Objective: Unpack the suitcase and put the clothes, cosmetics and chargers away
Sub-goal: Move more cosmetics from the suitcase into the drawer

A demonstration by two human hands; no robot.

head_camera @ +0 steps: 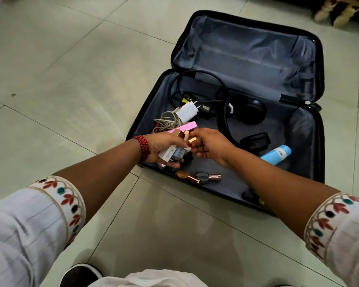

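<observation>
Gripping a handful of cosmetics in the left hand, pinching a gold cap with the right hand, mid-frame over the suitcase.

Pale tiled floor; open suitcase flat on it.

Home interior, as I am viewing it remotely: pale glossy tiles are covering the floor, a suitcase is lying open there, tasselled furnishing is bordering the corner.
</observation>
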